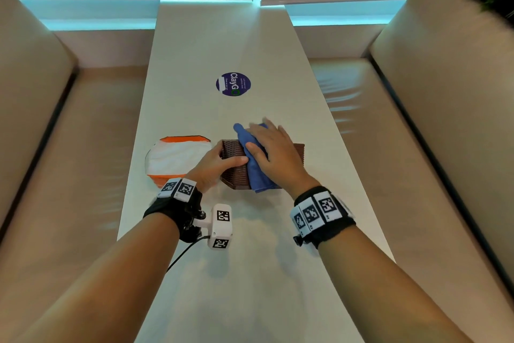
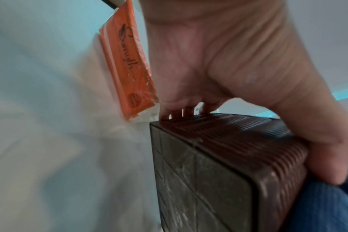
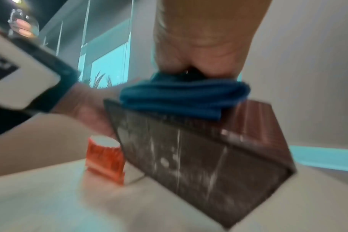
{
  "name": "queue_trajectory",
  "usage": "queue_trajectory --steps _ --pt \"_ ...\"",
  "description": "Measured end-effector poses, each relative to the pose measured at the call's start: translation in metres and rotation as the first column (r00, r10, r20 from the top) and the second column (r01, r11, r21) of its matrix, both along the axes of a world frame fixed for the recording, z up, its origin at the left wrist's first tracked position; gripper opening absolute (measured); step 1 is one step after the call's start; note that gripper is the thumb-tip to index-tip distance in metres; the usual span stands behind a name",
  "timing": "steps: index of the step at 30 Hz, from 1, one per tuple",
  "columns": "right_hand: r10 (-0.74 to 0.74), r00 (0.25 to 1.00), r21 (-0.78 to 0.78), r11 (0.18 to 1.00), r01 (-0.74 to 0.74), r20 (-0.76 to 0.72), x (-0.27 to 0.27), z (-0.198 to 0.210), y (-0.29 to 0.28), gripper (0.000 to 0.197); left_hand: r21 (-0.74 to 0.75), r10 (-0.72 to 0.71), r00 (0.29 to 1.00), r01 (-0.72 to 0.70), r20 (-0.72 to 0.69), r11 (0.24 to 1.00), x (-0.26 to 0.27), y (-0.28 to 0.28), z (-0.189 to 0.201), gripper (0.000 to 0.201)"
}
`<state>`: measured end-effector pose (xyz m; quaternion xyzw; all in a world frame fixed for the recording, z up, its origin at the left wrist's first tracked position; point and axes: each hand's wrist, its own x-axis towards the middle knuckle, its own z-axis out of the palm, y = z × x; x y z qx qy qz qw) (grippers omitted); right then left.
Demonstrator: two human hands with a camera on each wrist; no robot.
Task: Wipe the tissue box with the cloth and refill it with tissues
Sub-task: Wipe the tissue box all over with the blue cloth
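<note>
A brown woven tissue box (image 1: pixel 236 178) sits mid-table, held tilted; its dark scuffed base panel (image 3: pixel 209 157) faces the wrist cameras. My left hand (image 1: pixel 214 164) grips the box's left end, thumb on the near side and fingers over the far edge (image 2: pixel 177 114). A blue cloth (image 1: pixel 258 175) is draped across the box. My right hand (image 1: pixel 275 150) lies flat on the cloth, fingers spread, pressing it onto the box (image 3: pixel 181 97). An orange-and-white tissue pack (image 1: pixel 178 159) lies just left of the box, close behind my left hand.
The long white table (image 1: pixel 222 287) carries a round purple sticker (image 1: pixel 233 84) beyond the box. Beige cushioned benches (image 1: pixel 83 148) run along both sides. A window ledge closes the far end.
</note>
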<state>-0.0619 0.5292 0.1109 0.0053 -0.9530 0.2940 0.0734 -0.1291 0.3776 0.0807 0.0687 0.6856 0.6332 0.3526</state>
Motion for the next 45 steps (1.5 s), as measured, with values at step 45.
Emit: queue_trajectory --steps 45 --pt "-0.581 0.797 -0.046 0.803 0.595 0.166 -0.005 -0.036 -0.001 0.059 -0.059 0.294 0.948 -0.289 0.124 0.956 0.004 0.02 -0.01 0.099"
